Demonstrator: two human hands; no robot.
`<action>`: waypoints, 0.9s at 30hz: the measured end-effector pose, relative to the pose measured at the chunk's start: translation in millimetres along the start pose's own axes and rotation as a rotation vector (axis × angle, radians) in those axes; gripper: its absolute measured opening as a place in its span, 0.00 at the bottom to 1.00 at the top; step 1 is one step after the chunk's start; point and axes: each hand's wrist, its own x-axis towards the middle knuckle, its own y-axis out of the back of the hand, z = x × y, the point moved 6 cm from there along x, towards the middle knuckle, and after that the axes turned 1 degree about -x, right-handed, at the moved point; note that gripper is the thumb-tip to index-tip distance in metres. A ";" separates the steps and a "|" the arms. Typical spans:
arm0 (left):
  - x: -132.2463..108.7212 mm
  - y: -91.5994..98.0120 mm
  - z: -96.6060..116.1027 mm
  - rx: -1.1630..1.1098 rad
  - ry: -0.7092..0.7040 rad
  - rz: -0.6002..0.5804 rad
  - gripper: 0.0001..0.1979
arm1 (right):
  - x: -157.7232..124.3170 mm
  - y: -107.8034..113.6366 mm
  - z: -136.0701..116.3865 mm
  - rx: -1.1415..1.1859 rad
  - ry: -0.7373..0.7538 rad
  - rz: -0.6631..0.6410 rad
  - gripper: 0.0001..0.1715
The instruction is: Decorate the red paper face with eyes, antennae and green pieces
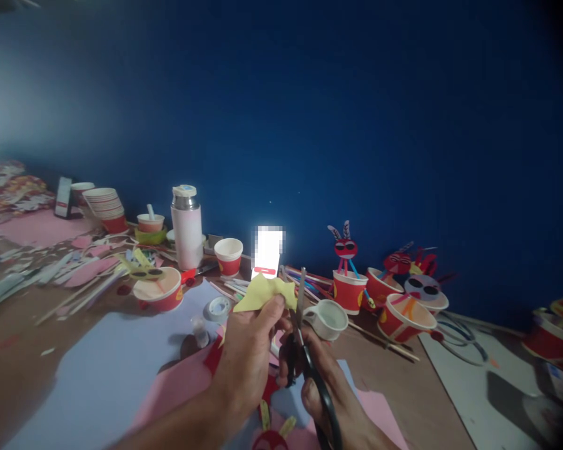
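Left hand: the left hand (pixel 246 359) is closed in a firm pinch, thumb on top and fingers (pixel 274 322) behind, and has hold of a jagged piece of yellow paper (pixel 263 295).
Right hand: the right hand (pixel 321 387) is curled around the loops of black-handled scissors (pixel 312 369), with the thumb through the lower loop; the grip is closed on the handles.
Scissors: held near upright, the steel blades (pixel 301 297) reach up at the right edge of the yellow paper. How far they stand open cannot be told from this view.
Yellow paper: it is held up in front of the person, above the work surface, and is not resting on it.
Under the hands: a pink paper sheet (pixel 178 387) overlaps a pale lilac paper sheet (pixel 98 375) on a brown tabletop (pixel 23 312). A red cutout (pixel 268 440) lies below the wrists.
Nearest items: a white cup (pixel 327 319) lies on its side just right of the blades. A roll of clear tape (pixel 218 308) and a small glue bottle (pixel 199 331) sit just left of the yellow paper.
Back of table: a white vacuum flask (pixel 186 228) and red paper-cup figures (pixel 344 269) stand against a blue wall (pixel 309 125).
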 end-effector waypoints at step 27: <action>1.4 2.4 -4.2 -0.013 0.041 0.025 0.13 | 4.6 -2.7 4.4 0.069 0.056 0.084 0.25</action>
